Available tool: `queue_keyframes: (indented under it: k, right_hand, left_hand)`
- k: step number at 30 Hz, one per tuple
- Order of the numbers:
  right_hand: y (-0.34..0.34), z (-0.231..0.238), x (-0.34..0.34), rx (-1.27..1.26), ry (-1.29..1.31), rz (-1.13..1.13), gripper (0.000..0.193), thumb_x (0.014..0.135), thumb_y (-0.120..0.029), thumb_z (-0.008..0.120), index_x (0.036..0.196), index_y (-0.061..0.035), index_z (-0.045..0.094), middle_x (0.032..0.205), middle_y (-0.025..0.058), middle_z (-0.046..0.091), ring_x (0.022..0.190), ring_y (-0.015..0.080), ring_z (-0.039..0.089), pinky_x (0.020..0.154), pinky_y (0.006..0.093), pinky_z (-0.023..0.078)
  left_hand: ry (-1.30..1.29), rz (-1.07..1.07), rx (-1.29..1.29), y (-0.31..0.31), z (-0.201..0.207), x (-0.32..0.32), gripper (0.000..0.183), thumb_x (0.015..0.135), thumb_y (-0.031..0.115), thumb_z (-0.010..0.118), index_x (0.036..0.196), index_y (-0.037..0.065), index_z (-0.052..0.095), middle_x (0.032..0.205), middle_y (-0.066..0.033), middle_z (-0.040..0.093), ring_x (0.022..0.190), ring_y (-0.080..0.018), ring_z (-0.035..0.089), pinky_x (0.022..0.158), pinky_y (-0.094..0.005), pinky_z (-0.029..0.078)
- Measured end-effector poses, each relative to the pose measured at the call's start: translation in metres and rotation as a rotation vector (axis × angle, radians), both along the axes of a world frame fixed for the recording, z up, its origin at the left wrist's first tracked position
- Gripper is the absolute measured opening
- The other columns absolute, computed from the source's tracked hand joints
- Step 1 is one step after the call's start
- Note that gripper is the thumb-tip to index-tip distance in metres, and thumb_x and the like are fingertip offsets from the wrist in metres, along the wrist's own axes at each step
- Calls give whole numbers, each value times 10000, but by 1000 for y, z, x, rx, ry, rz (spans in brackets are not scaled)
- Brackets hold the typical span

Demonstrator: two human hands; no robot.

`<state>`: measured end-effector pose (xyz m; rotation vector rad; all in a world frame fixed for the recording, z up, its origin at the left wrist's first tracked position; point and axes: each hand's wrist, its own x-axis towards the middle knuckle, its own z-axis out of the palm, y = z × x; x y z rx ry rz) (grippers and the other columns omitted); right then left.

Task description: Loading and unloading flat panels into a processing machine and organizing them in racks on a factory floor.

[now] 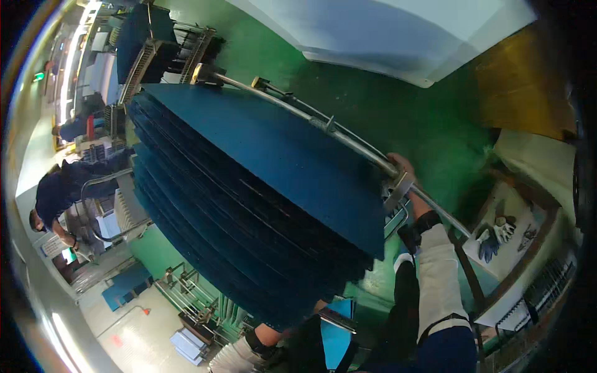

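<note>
Fingers of the right hand (pixel 402 165) bend over a round metal bar (pixel 298 115) in the head view, seemingly closed around it just beside a flat metal bracket (pixel 398 193); the thumb is hidden. For the left hand (pixel 268 336) I cannot tell how the fingers are set, since little beyond the wrist shows at the lower edge of the stack of dark blue sheets (pixel 267 155). That stack fills the middle of the view, between bar and left wrist.

Its layers fan unevenly, so a jerk or tilt could make loose ones slide. Bare skin might get scraped by sheet edges, or pinched where bar and bracket meet. With the left hand masked, a poor hold could go unnoticed.

Each sheet looks thin, broad and matte, the edges finely jagged. The bar is smooth and shiny, the floor (pixel 435 112) glossy green. Soft work gloves (pixel 488 244) lie unworn at right.
</note>
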<state>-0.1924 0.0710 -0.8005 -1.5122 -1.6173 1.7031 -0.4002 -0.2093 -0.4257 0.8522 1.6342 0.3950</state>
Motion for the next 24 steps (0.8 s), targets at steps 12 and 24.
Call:
queue_keyframes:
  k: [12,24]
  right_hand:
    - [-18,23,0,-10,-232,272,640,803,-442,625,1314,-83,485,1250,195,525,1168,365,490,975,451,396]
    - [-109,19,54,-126,-12,86,677,817,-466,634,1309,-27,480,1274,224,513,1186,382,488,995,425,395]
  left_hand:
    - [213,-34,-213,4,13,19,411,797,97,633,1196,165,564,1110,-113,615,979,-235,627,833,-353,504]
    - [298,-228,26,-56,21,22,455,719,76,743,1135,12,570,994,-69,649,877,-173,628,794,-284,503]
